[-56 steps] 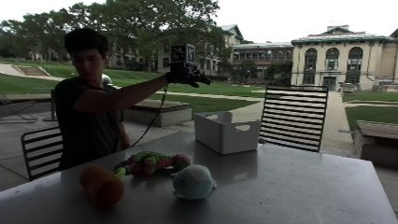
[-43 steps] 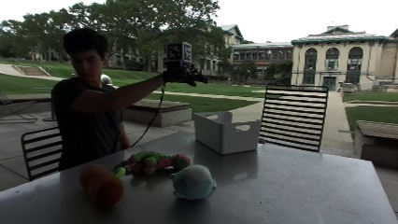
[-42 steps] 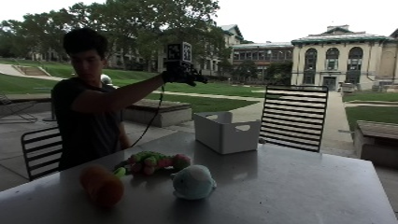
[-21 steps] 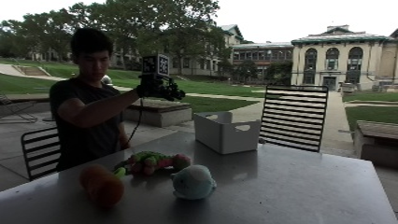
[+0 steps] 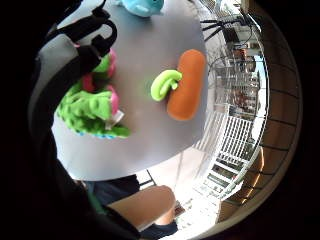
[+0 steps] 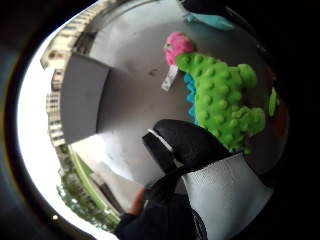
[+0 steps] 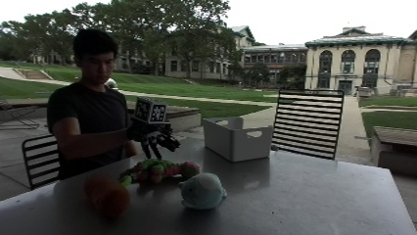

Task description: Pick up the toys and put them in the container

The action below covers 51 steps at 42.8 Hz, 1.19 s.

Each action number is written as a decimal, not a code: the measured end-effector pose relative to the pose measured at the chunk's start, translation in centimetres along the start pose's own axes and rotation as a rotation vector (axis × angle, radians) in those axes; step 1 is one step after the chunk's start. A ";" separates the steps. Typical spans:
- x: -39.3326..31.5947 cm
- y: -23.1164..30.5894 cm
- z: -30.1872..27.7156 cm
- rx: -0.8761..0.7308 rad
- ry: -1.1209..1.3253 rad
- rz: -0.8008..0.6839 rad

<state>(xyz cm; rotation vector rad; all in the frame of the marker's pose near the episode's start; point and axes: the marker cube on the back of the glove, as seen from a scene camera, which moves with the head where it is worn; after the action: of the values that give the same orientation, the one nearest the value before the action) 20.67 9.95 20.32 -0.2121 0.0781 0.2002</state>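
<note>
Toys on the grey table (image 7: 312, 196), gloved right hand (image 7: 155, 138) above them.
Green-and-pink plush toy (image 7: 158, 171), orange carrot toy (image 7: 107, 195) and pale blue plush (image 7: 202, 191) lay at lower left; the white container (image 7: 236, 138) stood at centre. Fingers hung spread, holding nothing.

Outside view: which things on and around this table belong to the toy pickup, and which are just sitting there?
Job:
green and pink toy
orange carrot toy
pale blue toy
white container
gloved right hand, above the green and pink toy

Just there:
table
striped chair
</note>
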 end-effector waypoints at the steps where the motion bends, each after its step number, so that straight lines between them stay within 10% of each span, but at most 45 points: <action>1: 0.1 -0.1 0.7 -0.007 0.004 0.003; 26: 1.3 -3.0 8.2 -0.195 0.015 0.001; 51: 2.1 -2.6 7.9 -0.030 -0.170 -0.007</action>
<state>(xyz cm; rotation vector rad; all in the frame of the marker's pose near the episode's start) 23.75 9.54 28.34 -0.2243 -0.0940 0.2118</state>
